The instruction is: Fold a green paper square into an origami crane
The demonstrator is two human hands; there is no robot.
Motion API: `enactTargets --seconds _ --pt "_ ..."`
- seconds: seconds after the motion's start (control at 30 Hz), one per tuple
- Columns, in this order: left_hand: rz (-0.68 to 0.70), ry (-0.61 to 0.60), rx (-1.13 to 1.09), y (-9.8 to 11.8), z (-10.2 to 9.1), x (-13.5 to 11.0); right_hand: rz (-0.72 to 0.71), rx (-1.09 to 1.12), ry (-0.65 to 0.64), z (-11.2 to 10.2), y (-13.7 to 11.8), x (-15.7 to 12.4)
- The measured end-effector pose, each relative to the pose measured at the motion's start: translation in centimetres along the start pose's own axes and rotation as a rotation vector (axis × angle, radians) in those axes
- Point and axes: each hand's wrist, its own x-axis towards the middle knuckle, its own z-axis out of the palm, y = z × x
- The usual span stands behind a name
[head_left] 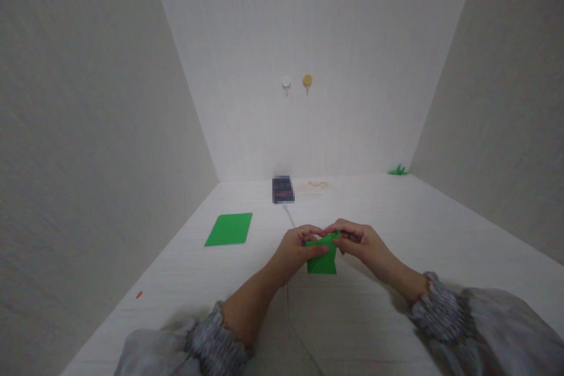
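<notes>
Between my two hands is a folded piece of green paper (321, 263), held up a little in front of me with its lower edge hanging down. My left hand (301, 248) is closed on its left side, thumb across the front face and fingers behind; a ring shows on one finger. At the upper right corner of the paper, my right hand (356, 237) pinches it between thumb and fingers. The fingertips of both hands meet near the top edge. What the fingers do behind the paper is hidden.
A flat green paper square (230, 229) lies to the left. A dark blurred device (282, 190) with a white cable (294, 323) sits by the back wall. A folded green paper shape (398, 170) stands in the far right corner. A small red piece (139, 294) lies at left; two hooks (307, 81) are on the wall.
</notes>
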Motion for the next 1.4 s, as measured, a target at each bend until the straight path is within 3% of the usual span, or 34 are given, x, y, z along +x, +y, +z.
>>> enactTargets --seconds 0.33,0.67,0.93,1.2,1.4 --pt "-0.049 -0.046 0.020 0.0 -0.3 -0.1 0.016 0.048 -0.034 -0.6 0.2 0.1" --pt "-0.104 -0.048 0.022 0.4 -0.4 -0.4 0.229 0.179 0.009 -0.8 0.8 0.1" --pt "-0.124 -0.053 0.074 0.5 -0.5 -0.4 0.241 0.195 -0.005 -0.9 0.6 0.0" --pt "-0.139 0.034 0.089 -0.1 -0.8 -0.3 0.188 0.283 0.166 -1.7 0.7 0.3" --pt "-0.056 0.049 0.199 -0.6 -0.4 -0.1 0.237 0.109 0.027 -0.6 0.9 0.3"
